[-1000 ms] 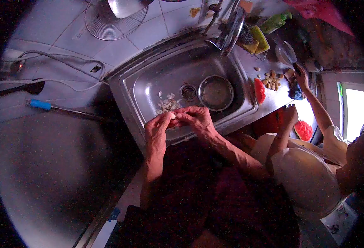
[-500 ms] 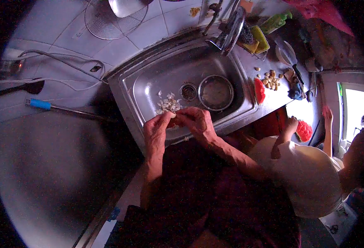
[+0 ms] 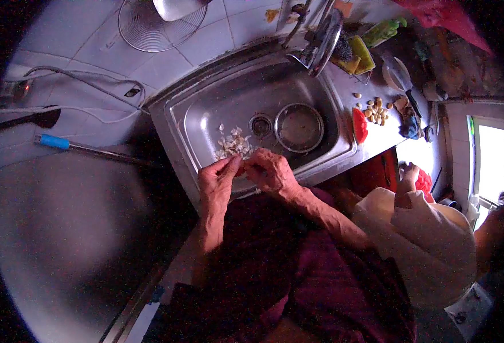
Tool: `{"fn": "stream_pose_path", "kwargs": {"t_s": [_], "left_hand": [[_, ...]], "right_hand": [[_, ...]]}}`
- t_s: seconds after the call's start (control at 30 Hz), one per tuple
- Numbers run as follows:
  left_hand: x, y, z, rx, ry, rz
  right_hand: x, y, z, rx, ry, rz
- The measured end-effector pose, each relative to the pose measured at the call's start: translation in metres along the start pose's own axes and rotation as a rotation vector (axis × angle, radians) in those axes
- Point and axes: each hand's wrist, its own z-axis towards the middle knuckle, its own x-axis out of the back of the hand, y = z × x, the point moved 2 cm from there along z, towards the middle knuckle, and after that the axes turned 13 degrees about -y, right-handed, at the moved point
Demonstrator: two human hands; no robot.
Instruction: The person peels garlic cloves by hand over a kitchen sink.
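While L hand [image 3: 217, 177] and R hand [image 3: 271, 170] were pinched shut at the sink's [image 3: 286, 86] 7 o'clock side (item hidden), peeling was seemingly in hand; fine fingertip control was prob. called for. From them, pale scraps [image 3: 233, 143] were seen at 12, clove-like pcs. [image 3: 377, 112] at approx. 2.

The right hand [image 3: 270, 171] hides its fingertips; the top edge crops the wire rack [image 3: 149, 34]

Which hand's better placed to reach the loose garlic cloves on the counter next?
Right, I'd say. The right hand is nearer the garlic cloves; the left hand sits farther off, on its other side. Fingertips meet, though, so neither looks free.
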Motion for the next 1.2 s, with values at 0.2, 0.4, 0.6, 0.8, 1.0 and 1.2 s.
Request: {"fn": "stream_pose_path", "kwargs": {"t_s": [0.2,0.4,0.6,0.8,1.0,1.2], "left_hand": [[-0.003,-0.011,0.006,-0.009,-0.117,-0.177],[-0.01,-0.029,0.009,0.012,-0.205,-0.719],[-0.007,-0.039,0.012,-0.044,-0.322,-0.975],[-0.006,-0.032,0.015,-0.105,-0.103,-0.725],[-0.006,-0.025,0.015,-0.086,-0.102,-0.5],[-0.009,-0.012,0.012,-0.035,-0.103,-0.318]], "right_hand": [[-0.002,0.003,0.0,-0.177,0.057,0.102],[-0.005,0.005,0.002,-0.104,0.161,0.566],[-0.005,0.029,-0.004,-0.219,0.194,0.734],[-0.003,0.005,-0.005,-0.325,0.151,0.544],[-0.004,0.007,0.001,-0.178,0.17,0.196],[-0.007,0.013,0.003,-0.035,0.145,0.113]]}}
